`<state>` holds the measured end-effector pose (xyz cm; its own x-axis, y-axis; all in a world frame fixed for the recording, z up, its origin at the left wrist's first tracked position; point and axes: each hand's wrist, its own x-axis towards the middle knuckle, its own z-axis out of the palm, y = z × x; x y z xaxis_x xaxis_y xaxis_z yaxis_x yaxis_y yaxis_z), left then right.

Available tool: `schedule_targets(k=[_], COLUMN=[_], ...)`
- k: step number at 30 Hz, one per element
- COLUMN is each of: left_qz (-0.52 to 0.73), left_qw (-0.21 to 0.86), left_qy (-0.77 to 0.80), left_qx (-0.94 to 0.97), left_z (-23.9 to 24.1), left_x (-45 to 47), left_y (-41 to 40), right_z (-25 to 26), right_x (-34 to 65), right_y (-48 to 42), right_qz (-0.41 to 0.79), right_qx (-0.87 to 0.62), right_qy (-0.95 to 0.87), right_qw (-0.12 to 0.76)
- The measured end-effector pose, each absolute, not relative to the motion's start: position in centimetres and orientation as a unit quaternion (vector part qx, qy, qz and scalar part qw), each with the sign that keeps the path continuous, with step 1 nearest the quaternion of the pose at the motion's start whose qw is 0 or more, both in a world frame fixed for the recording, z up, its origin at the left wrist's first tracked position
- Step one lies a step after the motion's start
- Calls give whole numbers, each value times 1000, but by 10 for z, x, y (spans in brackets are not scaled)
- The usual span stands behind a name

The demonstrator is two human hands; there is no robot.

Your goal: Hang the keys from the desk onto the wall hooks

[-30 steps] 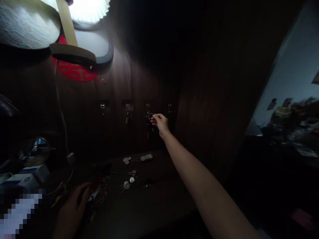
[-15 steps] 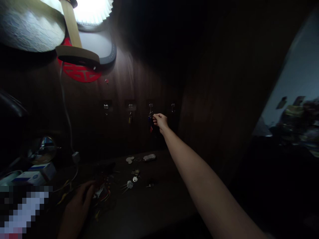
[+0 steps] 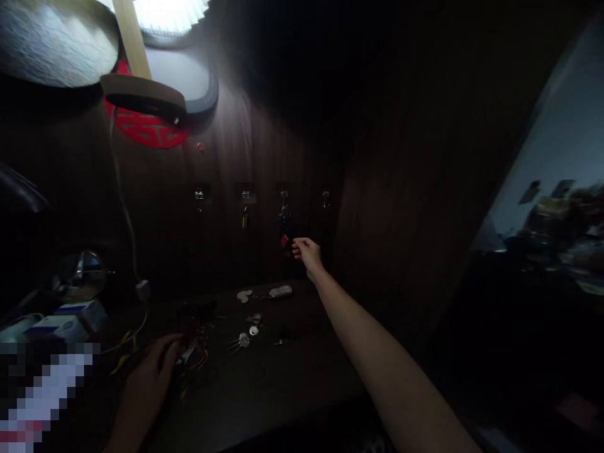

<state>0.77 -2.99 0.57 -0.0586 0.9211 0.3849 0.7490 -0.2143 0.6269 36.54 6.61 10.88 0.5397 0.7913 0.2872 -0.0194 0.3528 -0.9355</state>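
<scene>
Key bunch [image 3: 284, 239], hanging, far hook [image 3: 284, 194]. Right hand [image 3: 306, 253]: just beside, grip indeterminable. Left hand [image 3: 153, 365]: beside clutter [image 3: 192, 352], near left worktop [image 3: 264, 387], grip indeterminable.

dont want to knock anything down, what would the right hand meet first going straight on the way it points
Most likely the hanging keyring, at its red piece, just beside the fingertips of the right hand; depth is unclear in the dark, so they may be touching.

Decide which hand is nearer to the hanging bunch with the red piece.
Right. The right hand is close beside the bunch; the left hand is well below it, further left.
</scene>
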Motion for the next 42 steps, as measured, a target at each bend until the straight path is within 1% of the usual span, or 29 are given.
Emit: schedule_targets(k=[8, 15, 20, 27, 30, 34, 42], left_qz=[381, 379, 361, 352, 346, 342, 344], left_qw=[94, 63, 65, 73, 72, 66, 65], left_qy=[604, 590, 579, 558, 555, 552, 536], left_qx=[694, 711, 729, 748, 753, 758, 768], left_z=[2, 1, 5, 6, 6, 5, 1], left_x=[9, 11, 14, 16, 18, 19, 17], left_y=[-29, -32, -36, -39, -40, -40, -42], right_z=[46, 14, 4, -8, -7, -4, 0], right_x=[358, 348, 341, 336, 334, 333, 334], right_y=[29, 4, -13, -31, -37, -43, -58], right_qz=[308, 326, 329, 262, 222, 203, 161], right_qx=[-516, -531, -549, -571, -584, -596, -600], right_qy=[-402, -421, -447, -554, -595, -631, -680], right_qw=[692, 660, 625, 546, 505, 453, 389])
